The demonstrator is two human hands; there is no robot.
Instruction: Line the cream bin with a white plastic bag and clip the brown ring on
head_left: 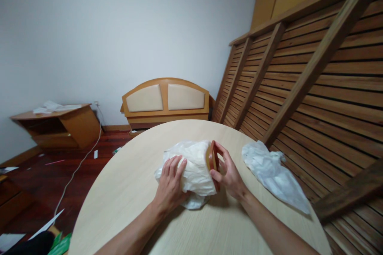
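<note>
Left hand (171,179), open with fingers bent, rests on crumpled white plastic wrapping (195,167), while the right hand (229,174), half closed, grips the glossy brown piece (212,160) protruding from it on the round pale worktop (119,195). The wrapping looks soft and slippery, so the stiff-looking brown edge likely holds surer, though plastic hides the rest; another crumpled white plastic bag (273,173) lies apart at right.

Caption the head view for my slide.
Left hand on crumpled white wrapping, right hand holding the brown object protruding from it, on a round table.
</note>
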